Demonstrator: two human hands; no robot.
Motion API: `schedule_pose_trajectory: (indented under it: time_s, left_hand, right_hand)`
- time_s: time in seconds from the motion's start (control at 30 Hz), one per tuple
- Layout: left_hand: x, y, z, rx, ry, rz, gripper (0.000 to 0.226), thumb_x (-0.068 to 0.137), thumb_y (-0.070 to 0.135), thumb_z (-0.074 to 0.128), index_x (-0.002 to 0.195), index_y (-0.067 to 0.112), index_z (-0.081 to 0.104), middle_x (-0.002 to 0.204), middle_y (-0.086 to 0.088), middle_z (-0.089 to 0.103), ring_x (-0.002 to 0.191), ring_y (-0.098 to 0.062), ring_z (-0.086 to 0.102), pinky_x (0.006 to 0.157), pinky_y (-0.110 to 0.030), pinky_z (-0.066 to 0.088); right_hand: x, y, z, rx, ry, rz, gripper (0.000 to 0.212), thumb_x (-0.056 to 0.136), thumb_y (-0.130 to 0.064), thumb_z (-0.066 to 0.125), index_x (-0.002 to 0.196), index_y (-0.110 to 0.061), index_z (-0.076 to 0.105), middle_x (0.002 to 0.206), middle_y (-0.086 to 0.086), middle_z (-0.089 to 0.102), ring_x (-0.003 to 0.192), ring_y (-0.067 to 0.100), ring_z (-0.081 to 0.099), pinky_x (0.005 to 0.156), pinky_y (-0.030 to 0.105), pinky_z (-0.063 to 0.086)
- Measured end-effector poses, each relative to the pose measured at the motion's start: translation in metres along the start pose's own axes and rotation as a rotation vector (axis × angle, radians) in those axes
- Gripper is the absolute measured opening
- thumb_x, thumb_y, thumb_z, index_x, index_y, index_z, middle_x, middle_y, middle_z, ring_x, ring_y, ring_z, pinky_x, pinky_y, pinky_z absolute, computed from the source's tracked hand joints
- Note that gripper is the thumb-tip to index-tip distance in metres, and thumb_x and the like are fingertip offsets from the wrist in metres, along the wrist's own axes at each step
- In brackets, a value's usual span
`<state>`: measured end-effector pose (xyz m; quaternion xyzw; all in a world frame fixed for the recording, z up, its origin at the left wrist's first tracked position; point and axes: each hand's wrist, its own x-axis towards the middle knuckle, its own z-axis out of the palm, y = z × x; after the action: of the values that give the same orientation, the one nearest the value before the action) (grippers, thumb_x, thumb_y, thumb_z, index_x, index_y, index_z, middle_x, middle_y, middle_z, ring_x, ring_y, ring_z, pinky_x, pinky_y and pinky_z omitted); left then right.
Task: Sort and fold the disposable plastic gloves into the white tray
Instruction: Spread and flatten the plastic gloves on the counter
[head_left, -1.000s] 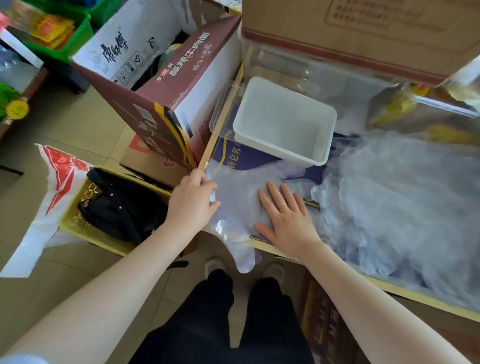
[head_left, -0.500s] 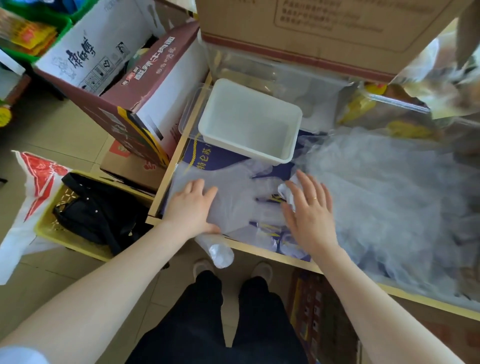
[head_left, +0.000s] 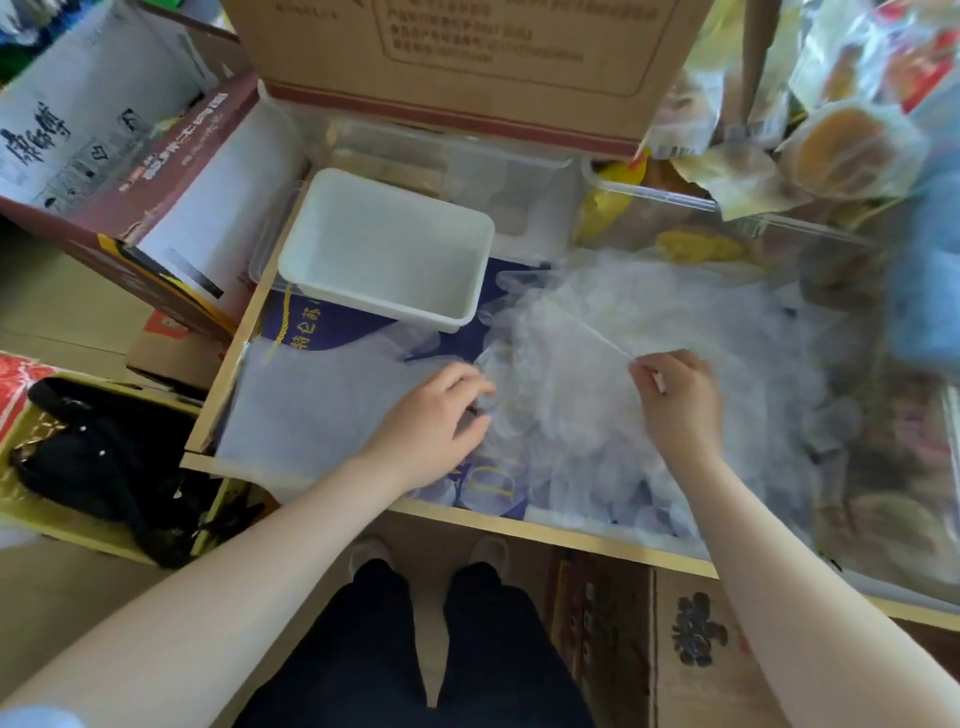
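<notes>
Gloves: thin clear plastic film, crinkled, faintly glossy. White tray: smooth matt plastic. Far box: brown matt cardboard. Table edge: pale wood. Left basket: yellow plastic, black cloth inside.

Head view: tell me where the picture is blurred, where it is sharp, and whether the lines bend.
Head view: sharpest at the white tray and both hands, the left hand and right hand, on the pile of gloves; the snack bags at the right edge smear with motion blur; the wooden shelf edge bows from the wide lens; light is soft and even.
</notes>
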<state>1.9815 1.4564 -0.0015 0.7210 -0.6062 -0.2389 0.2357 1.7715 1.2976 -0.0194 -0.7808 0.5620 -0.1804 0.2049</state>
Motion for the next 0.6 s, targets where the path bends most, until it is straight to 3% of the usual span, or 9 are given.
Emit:
schedule_pose_trajectory:
  time_s: [0.07, 0.13, 0.2, 0.27, 0.33, 0.43, 0.53, 0.6]
  left_hand:
    - [0.018, 0.026, -0.001, -0.330, 0.029, -0.145, 0.051, 0.088, 0.041, 0.057, 0.130, 0.014, 0.047, 0.130, 0.004, 0.047, 0.116, -0.005, 0.046, 0.097, -0.023, 0.038]
    - [0.037, 0.053, -0.012, -0.801, 0.040, -0.340, 0.073, 0.077, 0.060, 0.060, 0.134, 0.018, 0.043, 0.134, 0.005, 0.049, 0.120, -0.005, 0.046, 0.103, -0.025, 0.036]
    - [0.051, 0.066, -0.024, -1.128, 0.032, -0.478, 0.064, 0.073, 0.065, 0.058, 0.121, 0.023, 0.053, 0.124, 0.000, 0.060, 0.115, -0.012, 0.055, 0.097, -0.030, 0.041]
    - [0.055, 0.071, -0.034, -1.206, 0.026, -0.469, 0.032, 0.082, 0.046, 0.060, 0.098, 0.018, 0.061, 0.097, -0.002, 0.069, 0.092, -0.016, 0.064, 0.081, -0.031, 0.049]
    - [0.054, 0.070, -0.041, -1.087, 0.037, -0.422, 0.003, 0.086, 0.015, 0.063, 0.085, 0.013, 0.061, 0.085, -0.007, 0.068, 0.080, -0.017, 0.062, 0.073, -0.027, 0.048]
    - [0.043, 0.058, -0.039, -0.999, 0.036, -0.463, 0.014, 0.081, 0.000, 0.065, 0.086, 0.013, 0.061, 0.093, -0.010, 0.065, 0.087, -0.018, 0.061, 0.079, -0.024, 0.050]
    - [0.030, 0.042, -0.037, -1.119, 0.047, -0.639, 0.032, 0.080, 0.014, 0.067, 0.111, 0.012, 0.056, 0.105, -0.004, 0.062, 0.088, -0.012, 0.060, 0.078, -0.019, 0.048]
    - [0.020, 0.034, -0.043, -1.277, -0.097, -0.739, 0.044, 0.073, 0.027, 0.066, 0.112, 0.007, 0.060, 0.101, -0.007, 0.067, 0.084, -0.015, 0.064, 0.075, -0.020, 0.053]
  right_hand:
    - [-0.005, -0.018, -0.017, 0.084, 0.144, -0.173, 0.017, 0.085, -0.020, 0.061, 0.083, -0.007, 0.073, 0.080, 0.012, 0.062, 0.075, 0.033, 0.054, 0.066, 0.035, 0.040]
    - [-0.013, -0.037, -0.034, -0.007, 0.233, -0.462, 0.014, 0.085, -0.019, 0.062, 0.081, -0.012, 0.072, 0.077, 0.008, 0.060, 0.073, 0.025, 0.048, 0.065, 0.033, 0.034]
    - [-0.020, -0.046, -0.042, -0.129, 0.255, -0.696, 0.007, 0.082, -0.013, 0.066, 0.081, -0.016, 0.073, 0.077, 0.006, 0.059, 0.073, 0.021, 0.042, 0.064, 0.032, 0.029]
    - [-0.024, -0.046, -0.040, -0.201, 0.246, -0.788, 0.016, 0.076, -0.007, 0.070, 0.086, -0.019, 0.072, 0.083, 0.002, 0.056, 0.073, 0.019, 0.041, 0.065, 0.032, 0.031]
    - [-0.026, -0.042, -0.035, -0.205, 0.220, -0.818, 0.024, 0.073, -0.003, 0.070, 0.089, -0.021, 0.072, 0.088, -0.001, 0.050, 0.075, 0.018, 0.042, 0.069, 0.032, 0.032]
    - [-0.031, -0.037, -0.025, -0.167, 0.175, -0.876, 0.025, 0.072, -0.002, 0.071, 0.091, -0.019, 0.071, 0.090, -0.002, 0.044, 0.075, 0.018, 0.041, 0.070, 0.030, 0.031]
    - [-0.036, -0.041, -0.016, -0.130, 0.200, -0.916, 0.027, 0.085, 0.003, 0.054, 0.093, -0.018, 0.069, 0.089, -0.002, 0.040, 0.071, 0.018, 0.038, 0.066, 0.028, 0.029]
    - [-0.036, -0.047, -0.010, -0.107, 0.218, -0.930, 0.038, 0.095, -0.001, 0.036, 0.093, -0.016, 0.071, 0.089, -0.001, 0.039, 0.070, 0.018, 0.037, 0.063, 0.028, 0.029]
